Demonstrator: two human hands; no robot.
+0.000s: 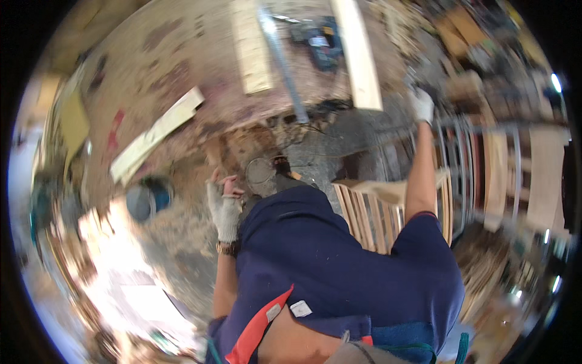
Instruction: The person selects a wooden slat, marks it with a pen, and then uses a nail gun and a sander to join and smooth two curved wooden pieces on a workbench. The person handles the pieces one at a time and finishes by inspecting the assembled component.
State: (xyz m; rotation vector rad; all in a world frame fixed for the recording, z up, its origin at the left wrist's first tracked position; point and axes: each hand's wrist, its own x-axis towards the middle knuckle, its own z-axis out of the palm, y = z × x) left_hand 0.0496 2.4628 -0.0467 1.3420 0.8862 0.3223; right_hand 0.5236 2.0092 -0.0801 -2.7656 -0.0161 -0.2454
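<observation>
My left hand (223, 203) wears a whitish fingerless glove and hangs beside my left thigh. Its bare fingers are apart, slightly bent, with nothing in them. My right hand (422, 104), in a similar pale glove, is stretched far out to the right, past the end of a pale board (361, 57). Blur hides its fingers, and a greyish thing just beyond them cannot be made out. On the worktable (212, 36) ahead lie another pale board (251, 51), a long metal strip (282, 64) and a dark power tool (320, 45).
A notched pale wood piece (159, 133) lies at the table's left. A blue bucket-like container (159, 197) stands on the floor by my left side. To the right are slatted wooden pieces (370, 215) and a metal rack (515, 173) with boards. Wood scraps (397, 27) lie farther off.
</observation>
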